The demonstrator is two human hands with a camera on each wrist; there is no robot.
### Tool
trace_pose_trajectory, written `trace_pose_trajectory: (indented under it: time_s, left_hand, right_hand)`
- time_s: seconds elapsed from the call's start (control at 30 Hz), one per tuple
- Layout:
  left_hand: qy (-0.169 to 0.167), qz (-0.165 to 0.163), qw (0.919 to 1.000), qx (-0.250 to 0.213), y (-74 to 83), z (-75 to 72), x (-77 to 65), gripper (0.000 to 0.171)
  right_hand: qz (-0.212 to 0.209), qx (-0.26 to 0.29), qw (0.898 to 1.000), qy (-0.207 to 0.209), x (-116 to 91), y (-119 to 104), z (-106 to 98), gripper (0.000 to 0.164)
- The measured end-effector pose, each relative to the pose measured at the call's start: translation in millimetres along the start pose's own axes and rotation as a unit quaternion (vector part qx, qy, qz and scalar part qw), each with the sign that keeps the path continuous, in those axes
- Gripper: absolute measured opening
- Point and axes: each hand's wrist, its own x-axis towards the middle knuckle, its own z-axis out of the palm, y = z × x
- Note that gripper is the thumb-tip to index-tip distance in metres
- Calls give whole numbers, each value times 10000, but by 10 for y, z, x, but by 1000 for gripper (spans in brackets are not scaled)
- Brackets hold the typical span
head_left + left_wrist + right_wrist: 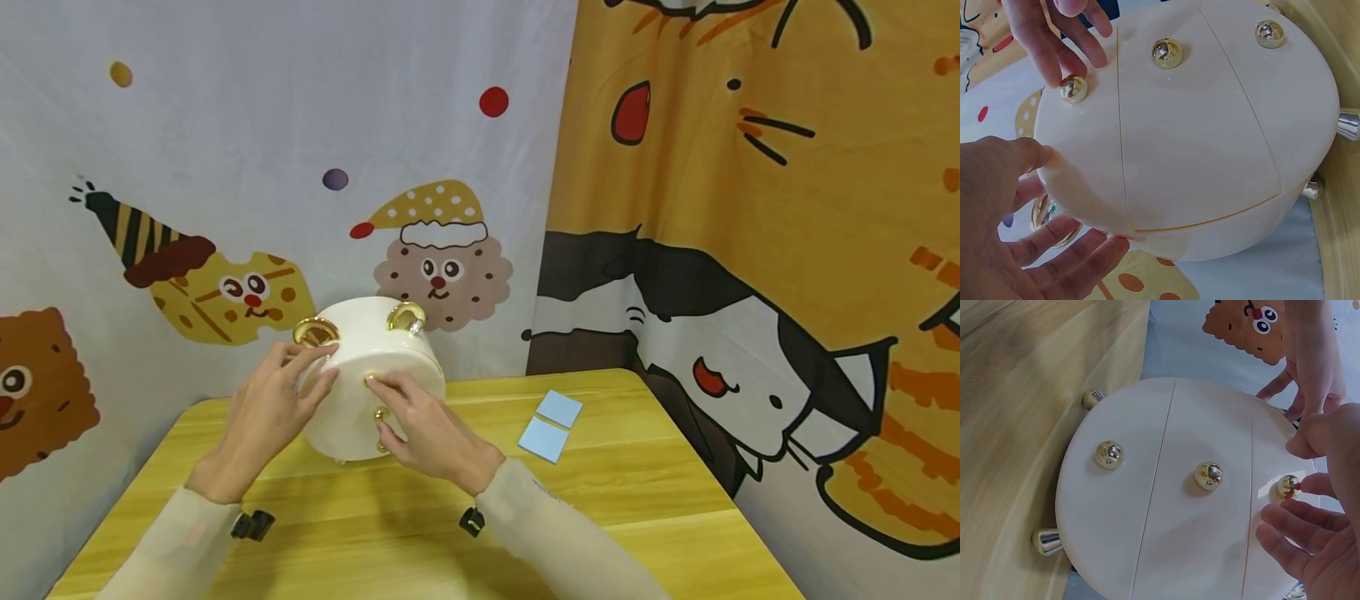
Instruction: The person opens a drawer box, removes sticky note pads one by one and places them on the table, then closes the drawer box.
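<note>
Head view: a round white box (341, 417) sits on the yellow surface (637, 450), left of the middle. The left hand (266, 408) has a wide grip, touching its side. The right hand's (431, 425) grip is loose, one fingertip touching the top gold knob (1285, 487).

Right hand (1035, 39) cropped in left wrist view, sleeve lettering (550, 492) illegible
</note>
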Motion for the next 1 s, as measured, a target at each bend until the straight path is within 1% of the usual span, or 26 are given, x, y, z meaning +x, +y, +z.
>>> trace_pose_trajectory:
  time_s: [0.33, 0.5, 0.67, 0.83, 1.0]
  left_hand:
    - [82, 88, 9999, 63, -9, 20, 1, 41]
    - [66, 62, 9999, 50, -13, 28, -6, 41]
    - [67, 29, 10000, 57, -12, 27, -8, 40]
    - [49, -23, 10000, 62, 4, 25, -8, 40]
    - [52, -50, 10000, 66, 16, 29, -7, 39]
  right_hand:
    - [-22, -107, 9999, 5, -17, 26, 13, 65]
    - [-37, -145, 9999, -11, -42, 38, 25, 66]
    - [6, -44, 10000, -35, -67, 46, 35, 68]
    - [93, -55, 9999, -93, -103, 52, 69, 65]
    - [129, -269, 9995, -107, -122, 54, 118, 59]
